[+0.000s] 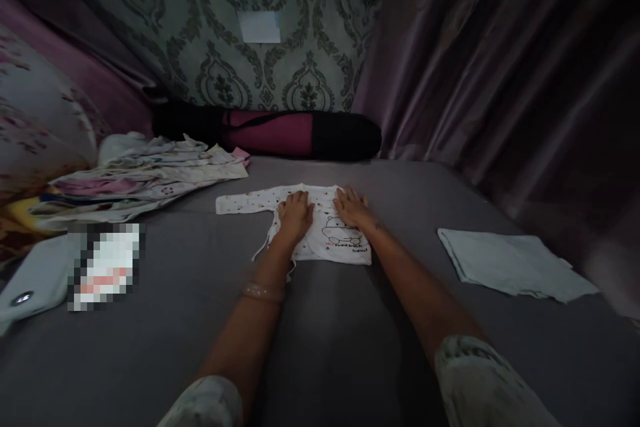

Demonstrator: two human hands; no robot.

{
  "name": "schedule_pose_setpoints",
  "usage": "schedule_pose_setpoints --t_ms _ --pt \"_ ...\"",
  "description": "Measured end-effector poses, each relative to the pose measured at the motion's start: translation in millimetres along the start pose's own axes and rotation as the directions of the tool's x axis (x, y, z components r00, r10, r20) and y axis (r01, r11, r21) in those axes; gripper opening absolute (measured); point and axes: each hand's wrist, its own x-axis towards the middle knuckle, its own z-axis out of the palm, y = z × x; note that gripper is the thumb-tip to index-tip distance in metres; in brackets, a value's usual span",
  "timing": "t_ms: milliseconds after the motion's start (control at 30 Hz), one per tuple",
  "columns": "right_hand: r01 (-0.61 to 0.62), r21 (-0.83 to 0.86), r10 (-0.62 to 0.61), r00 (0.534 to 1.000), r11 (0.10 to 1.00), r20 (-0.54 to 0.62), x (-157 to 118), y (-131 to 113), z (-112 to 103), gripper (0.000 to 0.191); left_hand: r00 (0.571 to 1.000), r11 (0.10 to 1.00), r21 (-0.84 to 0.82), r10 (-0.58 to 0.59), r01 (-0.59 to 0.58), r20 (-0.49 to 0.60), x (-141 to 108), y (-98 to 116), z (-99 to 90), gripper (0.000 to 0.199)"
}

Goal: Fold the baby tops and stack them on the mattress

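Observation:
A small white baby shirt (320,250) lies on the grey sheet in front of me, printed with tiny dots, a cartoon figure and lettering. One sleeve (245,202) stretches out to the left, while none sticks out on the right side. Thin tie strings hang off its left edge. My left hand (296,215) rests palm down on the upper middle of the shirt, fingers extended. On the upper right part, near the shoulder, my right hand (352,207) presses flat with its fingers spread. Cloth beneath both palms is hidden.
A pile of baby clothes (150,170) lies at the far left beside a floral cushion (40,100). Nearer is a pale phone-like object (37,273) next to a pixelated patch. A folded light cloth (510,263) is at right. A pink-and-black long bag (273,133) lines the wall.

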Motion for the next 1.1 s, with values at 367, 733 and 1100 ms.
schedule_pose_setpoints --t_ms 367,733,1100 --pt "-0.060 -0.058 0.056 0.996 0.996 -0.069 4 5 14 0.072 0.962 1.000 -0.011 0.001 0.002 0.272 -2 -3 13.6 0.064" --pt "-0.120 0.052 0.124 0.988 0.991 -0.095 22 -51 10 0.075 0.986 0.947 -0.273 -0.165 0.169 0.038 20 -45 -25.4 0.046" --pt "-0.188 0.023 0.190 0.977 0.982 -0.094 28 -57 28 0.078 0.944 0.865 -0.402 -0.330 0.300 -0.006 17 -79 -27.3 0.047"
